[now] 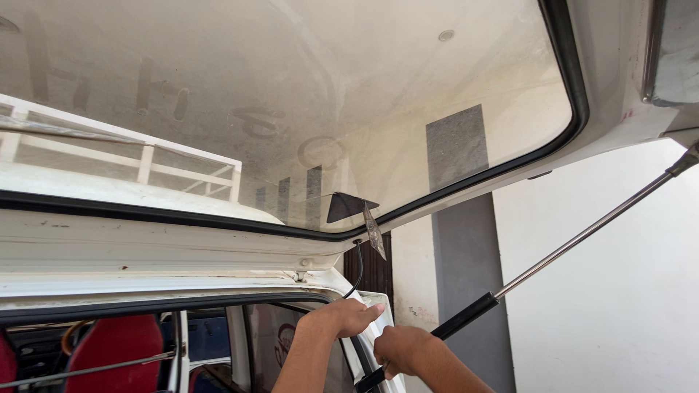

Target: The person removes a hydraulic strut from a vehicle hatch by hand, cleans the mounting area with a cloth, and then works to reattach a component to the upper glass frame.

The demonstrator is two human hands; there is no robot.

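Hands met at the lower end of a gas strut beside the rear opening of a white vehicle. The right hand was wrapped around the strut's black cylinder near its bottom mount, its grip pressed together on the tube, knuckles toward the camera. The left hand lay just beside it and a little higher, fingers bent and resting against the white body pillar at the corner of the opening; whether that grip pinched anything could not be told, since the fingertips were turned away. The strut ran up and to the right from the two hands, black sleeve first, then a bright metal rod, to its upper joint on the raised tailgate. The tailgate stood open overhead, its dusty rear window framed by a black rubber seal. A thin black cable hung from the tailgate edge down toward the left hand. A white roof rack showed through the glass at left. Inside the vehicle, red seats were visible low at left. A white wall with a grey stripe stood behind.
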